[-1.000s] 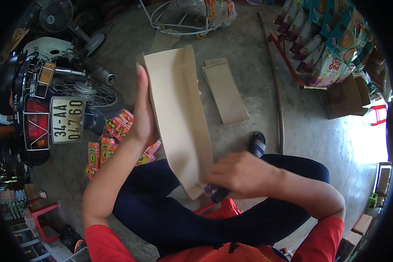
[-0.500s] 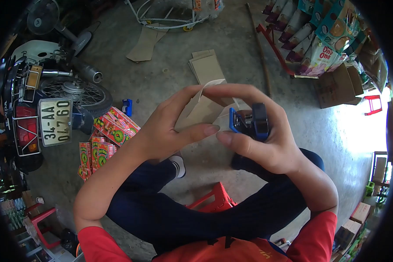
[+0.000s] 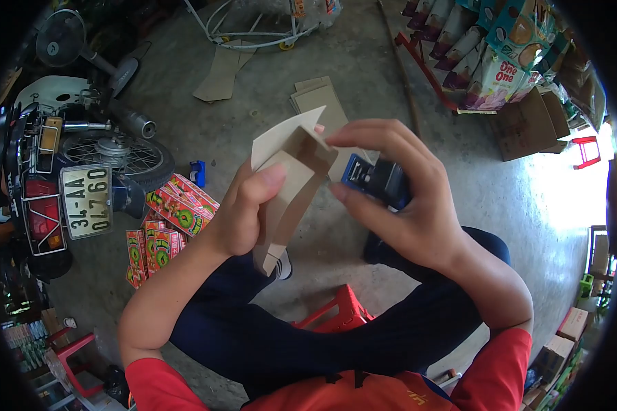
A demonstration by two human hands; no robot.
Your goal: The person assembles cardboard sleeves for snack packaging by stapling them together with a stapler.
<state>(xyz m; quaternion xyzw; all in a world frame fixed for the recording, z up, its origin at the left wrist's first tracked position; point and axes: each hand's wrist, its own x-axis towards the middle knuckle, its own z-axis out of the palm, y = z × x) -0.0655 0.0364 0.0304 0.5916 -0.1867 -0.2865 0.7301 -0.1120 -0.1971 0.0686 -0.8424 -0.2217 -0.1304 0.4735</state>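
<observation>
My left hand grips a small folded cardboard box, brown inside and paler outside, with its thumb on a front flap and a flap standing up at the top. In my right hand is a black and blue tape dispenser, cradled in the palm with its blue edge facing the box. The fingertips of my right hand are close to the box's right edge; whether they touch it is hard to tell.
Flat cardboard pieces lie on the floor ahead. Red printed packs and a small blue object are at the left, beside a motorbike. A red stool stands between the legs. An open carton is at the right.
The cardboard box has turned more upright and swung left and nearer in my left hand. My right hand has tilted the dispenser, and the two thumbs have moved apart.
</observation>
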